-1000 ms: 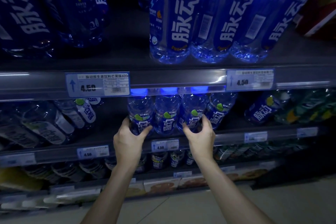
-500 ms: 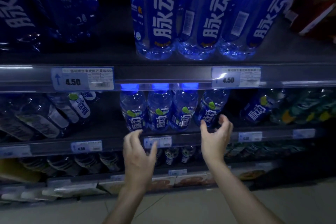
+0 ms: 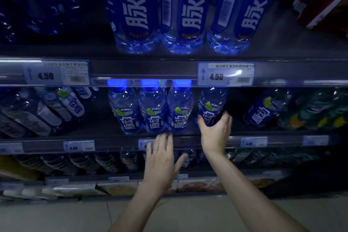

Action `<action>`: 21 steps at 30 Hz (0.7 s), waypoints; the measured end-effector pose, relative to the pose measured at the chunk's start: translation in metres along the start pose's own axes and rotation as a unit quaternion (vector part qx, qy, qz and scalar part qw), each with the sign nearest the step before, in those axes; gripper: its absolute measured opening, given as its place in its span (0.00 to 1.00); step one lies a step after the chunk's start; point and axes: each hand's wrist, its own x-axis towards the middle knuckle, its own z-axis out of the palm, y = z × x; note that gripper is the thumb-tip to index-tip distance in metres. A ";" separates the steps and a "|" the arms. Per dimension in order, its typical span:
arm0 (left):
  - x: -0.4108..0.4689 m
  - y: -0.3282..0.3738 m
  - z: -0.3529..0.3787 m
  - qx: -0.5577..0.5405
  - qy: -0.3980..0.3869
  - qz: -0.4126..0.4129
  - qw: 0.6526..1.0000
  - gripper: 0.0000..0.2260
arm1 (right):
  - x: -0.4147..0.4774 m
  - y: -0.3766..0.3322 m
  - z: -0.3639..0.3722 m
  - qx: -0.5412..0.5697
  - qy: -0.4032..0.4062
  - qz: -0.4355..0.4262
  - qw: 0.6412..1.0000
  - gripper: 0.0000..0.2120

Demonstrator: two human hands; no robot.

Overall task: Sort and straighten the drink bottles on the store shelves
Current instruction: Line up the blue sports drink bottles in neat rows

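Since the earlier frame, the right hand (image 3: 214, 133) is closing around the lower body of the fourth blue drink bottle (image 3: 212, 106), with the thumb on its left side and the fingers curling round its right. That bottle is standing on the middle shelf (image 3: 116, 144), leaning slightly, just right of three upright blue-capped bottles (image 3: 152, 111). The left hand (image 3: 161, 162) is hovering at the shelf's front rail below them, fingers straight and spread, holding nothing.

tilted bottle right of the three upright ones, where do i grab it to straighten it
Fingers round the labelled lower body of the tilted bottle, from the front: its cap hides behind the price rail. The right hand grips it there.
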 end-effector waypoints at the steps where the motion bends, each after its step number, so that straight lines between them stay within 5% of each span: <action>1: 0.000 0.000 0.000 0.000 0.007 -0.003 1.000 0.32 | 0.001 0.001 -0.001 0.001 -0.003 -0.005 1.000 0.32; 21: 0.005 0.005 -0.003 0.025 -0.035 -0.058 0.997 0.35 | 0.004 0.004 -0.017 0.008 -0.120 -0.073 0.990 0.26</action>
